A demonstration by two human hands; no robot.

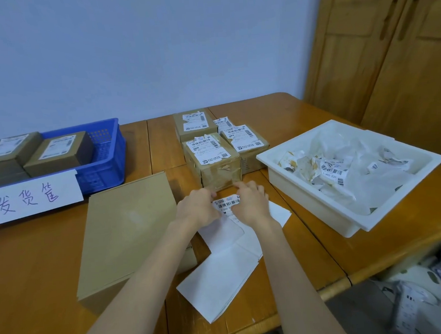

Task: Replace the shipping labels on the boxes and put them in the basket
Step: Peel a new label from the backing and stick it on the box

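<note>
Both my hands, left hand (198,207) and right hand (250,204), are pinching a fresh label (227,202) off its backing sheets (222,279), just in front of the taped box (213,159). Rush it and it'll curl, stick to itself or tear. Right of that box, the white bin (354,225) holds torn scraps; far left, the blue basket (104,169) holds two relabelled boxes.

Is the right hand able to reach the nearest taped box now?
Probably yes: the right hand is just before the taped box with nothing between, but both hands grip a label.
</note>
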